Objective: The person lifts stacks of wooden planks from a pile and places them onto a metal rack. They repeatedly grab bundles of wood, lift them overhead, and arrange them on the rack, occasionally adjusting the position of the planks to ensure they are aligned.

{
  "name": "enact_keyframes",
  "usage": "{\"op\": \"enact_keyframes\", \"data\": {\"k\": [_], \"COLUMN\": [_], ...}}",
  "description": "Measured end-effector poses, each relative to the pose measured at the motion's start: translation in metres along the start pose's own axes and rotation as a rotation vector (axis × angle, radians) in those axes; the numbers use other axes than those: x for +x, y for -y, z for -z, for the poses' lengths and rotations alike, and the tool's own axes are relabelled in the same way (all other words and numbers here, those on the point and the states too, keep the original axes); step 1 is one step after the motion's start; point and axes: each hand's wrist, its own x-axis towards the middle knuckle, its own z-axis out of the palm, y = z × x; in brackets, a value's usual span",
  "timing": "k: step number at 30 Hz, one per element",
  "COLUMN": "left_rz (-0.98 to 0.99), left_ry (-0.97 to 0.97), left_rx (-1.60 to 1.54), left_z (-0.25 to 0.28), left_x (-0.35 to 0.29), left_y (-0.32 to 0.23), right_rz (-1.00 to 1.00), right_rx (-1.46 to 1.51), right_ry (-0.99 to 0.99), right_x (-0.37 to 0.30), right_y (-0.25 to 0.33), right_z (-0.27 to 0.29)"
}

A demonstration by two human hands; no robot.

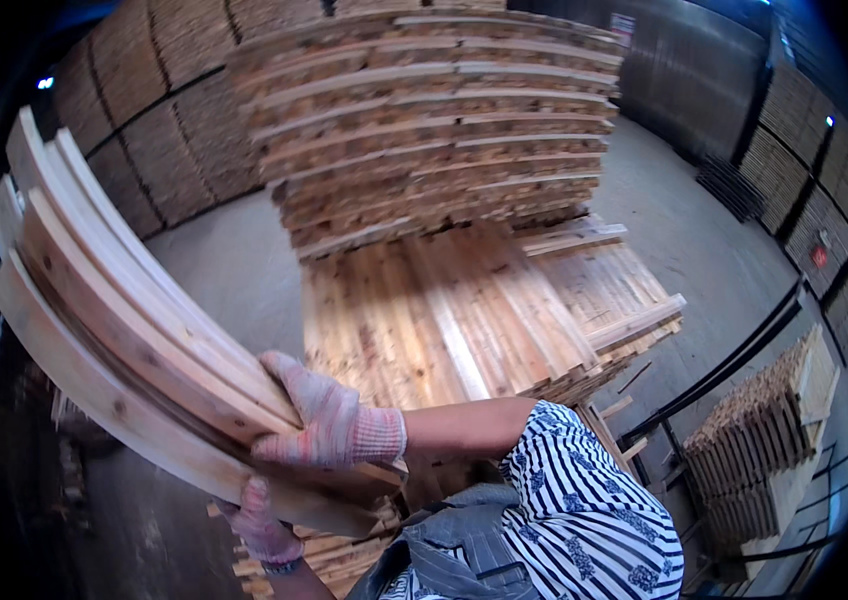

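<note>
Several long pale wooden boards (134, 330) lie together in my arms, slanting up to the left from near my body. My right hand (322, 415), in a pink and white knit glove, wraps around the upper boards with its thumb on top. Lower down, my gloved left hand (264, 525) is closed around the lowest board from beneath; part of its fingers is hidden behind the wood. Just beyond my right hand is a flat layer of boards (414, 310) on a low stack, laid side by side.
A tall layered lumber stack (434, 130) rises behind the flat layer. More stacked wood (179, 135) lines the back left, with another stack (759, 450) at the right beside a dark metal rail (714, 365). Cut wood pieces (334, 565) lie below my arms. Grey floor (664, 200) surrounds the stacks.
</note>
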Motion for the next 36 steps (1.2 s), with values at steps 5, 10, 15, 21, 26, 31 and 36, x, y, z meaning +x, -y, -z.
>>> {"op": "enact_keyframes", "data": {"k": [5, 10, 15, 21, 26, 31, 36], "left_rz": [0.03, -0.139, -0.073, -0.028, -0.095, 0.296, 0.353], "left_ry": [0.213, 0.349, 0.536, 0.532, 0.483, 0.401, 0.399], "left_rx": [-0.222, -0.199, -0.151, -0.088, -0.005, -0.193, -0.109], "left_z": [-0.144, -0.243, -0.301, -0.332, -0.357, -0.398, -0.405], "left_x": [0.045, 0.072, 0.067, 0.069, 0.108, 0.162, 0.216], "left_y": [-0.036, 0.011, 0.035, 0.037, 0.06, 0.075, 0.123], "right_rz": [0.211, 0.247, 0.217, 0.387, 0.147, -0.105, -0.267], "right_rx": [-0.216, -0.175, 0.044, 0.161, 0.097, -0.189, -0.189], "right_ry": [-0.328, -0.321, -0.289, -0.282, -0.287, -0.639, -0.638], "right_x": [-0.001, -0.003, -0.015, -0.021, 0.002, 0.058, 0.102], "right_y": [0.034, 0.021, -0.061, -0.124, -0.109, -0.165, -0.197], "right_z": [0.123, 0.217, 0.261, 0.27, 0.292, 0.295, 0.303]}}
